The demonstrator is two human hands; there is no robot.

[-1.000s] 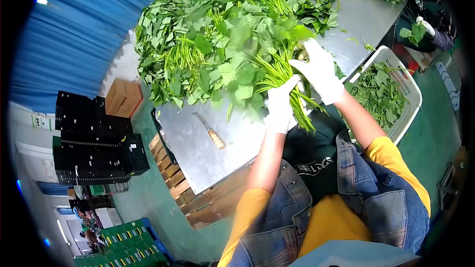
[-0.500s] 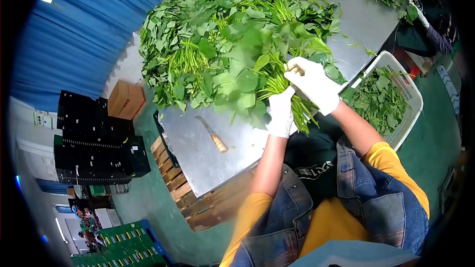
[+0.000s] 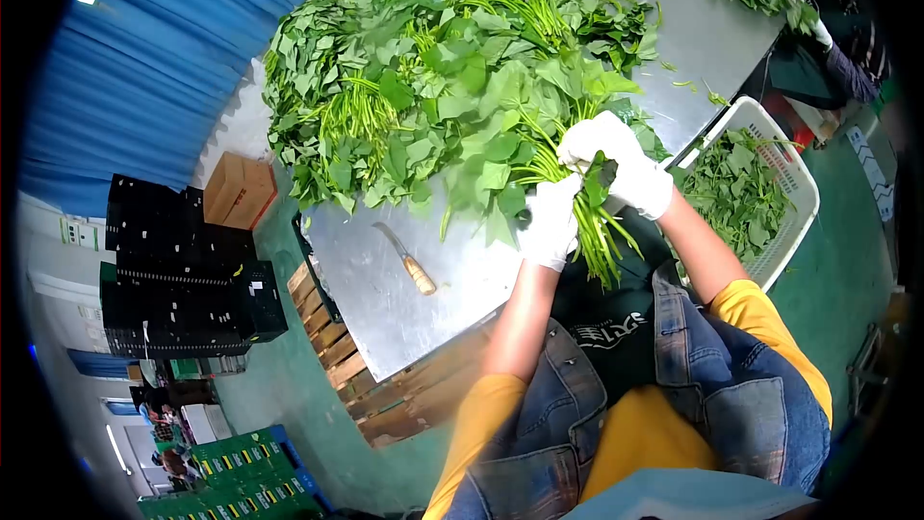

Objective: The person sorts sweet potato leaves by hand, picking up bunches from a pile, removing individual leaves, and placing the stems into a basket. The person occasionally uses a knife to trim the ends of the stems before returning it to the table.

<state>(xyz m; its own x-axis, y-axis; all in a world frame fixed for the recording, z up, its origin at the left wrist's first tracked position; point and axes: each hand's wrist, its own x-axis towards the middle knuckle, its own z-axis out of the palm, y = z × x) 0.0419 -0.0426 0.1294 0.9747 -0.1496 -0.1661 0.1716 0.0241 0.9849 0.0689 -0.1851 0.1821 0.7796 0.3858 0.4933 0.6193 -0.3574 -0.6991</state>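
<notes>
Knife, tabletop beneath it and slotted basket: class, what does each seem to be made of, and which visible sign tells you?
Knife: probably a wooden handle, tan and smooth-looking; the thin grey blade is likely metal.
Tabletop: likely bare stainless steel, shown by its silvery grey, softly reflective surface.
Basket: probably moulded plastic, off-white, with regular openings in its wall.

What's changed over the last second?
The right hand moved slightly toward the body, its spread fingers now curled; a dark leaf now shows between the hands. The bunch's stem ends also sit nearer the body. No release seen. Unchanged: left hand gripping the bunch, knife on the table.
</notes>
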